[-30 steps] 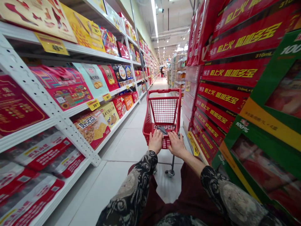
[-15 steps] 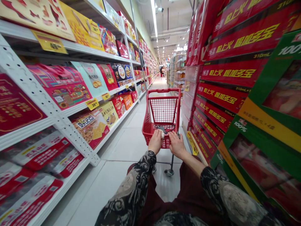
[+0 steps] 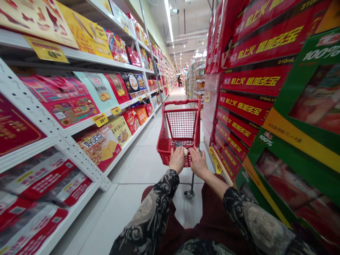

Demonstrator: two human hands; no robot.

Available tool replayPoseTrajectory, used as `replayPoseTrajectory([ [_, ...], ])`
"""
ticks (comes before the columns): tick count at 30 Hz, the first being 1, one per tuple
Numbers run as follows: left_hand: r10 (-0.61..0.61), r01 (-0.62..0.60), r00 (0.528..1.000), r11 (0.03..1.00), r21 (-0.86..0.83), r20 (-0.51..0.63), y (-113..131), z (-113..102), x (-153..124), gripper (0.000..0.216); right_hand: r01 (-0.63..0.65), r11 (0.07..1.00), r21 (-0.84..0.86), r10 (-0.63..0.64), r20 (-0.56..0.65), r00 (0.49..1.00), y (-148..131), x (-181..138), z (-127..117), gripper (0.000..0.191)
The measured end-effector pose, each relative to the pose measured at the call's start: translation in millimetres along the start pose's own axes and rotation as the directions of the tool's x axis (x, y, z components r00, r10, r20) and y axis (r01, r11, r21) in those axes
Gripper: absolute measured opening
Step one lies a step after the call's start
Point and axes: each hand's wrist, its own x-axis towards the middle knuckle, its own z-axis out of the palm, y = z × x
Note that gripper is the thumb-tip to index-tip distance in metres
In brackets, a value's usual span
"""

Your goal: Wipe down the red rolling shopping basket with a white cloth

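Observation:
A red plastic shopping cart [image 3: 163,143] with mesh walls stands right in front of me. My left hand [image 3: 177,160] is closed over its near edge, and a small white, crumpled-looking item [image 3: 185,151] shows by the thumb. Just to the right, my right hand [image 3: 198,161] also grips that near edge, its fingers bent over the bar. Inside the basket lies something grey [image 3: 178,144], partly covered by my hands. What the white item is, I cannot make out.
White shelves [image 3: 57,140] with boxed snacks and yellow price tags line the left side. On the right rise stacked red drink cartons [image 3: 252,82] and green boxes [image 3: 287,170]. A tiled aisle [image 3: 132,164] runs ahead, with a person [image 3: 180,80] far off.
The view has swung slightly, so shelves and cart sit a little further left. Both hands stay on the cart's near edge.

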Motion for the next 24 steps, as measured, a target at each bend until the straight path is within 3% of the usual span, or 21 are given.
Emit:
replayPoseTrajectory([
  [5, 0.081, -0.081, 0.997, 0.996, -0.022, -0.01, 11, 5, 3, 0.042, -0.023, 0.999, -0.022, 0.024, 0.011, 1.0, 2, -2, -2, 0.058],
  [13, -0.089, 0.09, 0.996, 0.995, 0.038, -0.024, -20, -4, -8, 0.04, -0.015, 0.999, -0.032, 0.015, 0.012, 1.0, 4, -6, -5, 0.057],
  [20, 0.039, -0.039, 0.999, 0.999, 0.034, -0.027, 11, 6, -2, 0.045, -0.06, 0.995, -0.086, 0.062, 0.024, 0.998, 3, -6, -7, 0.057],
  [24, 0.045, -0.044, 0.999, 0.998, 0.046, -0.027, 1, 6, -5, 0.044, -0.012, 0.997, -0.073, 0.016, 0.051, 0.999, 5, -6, -8, 0.056],
])
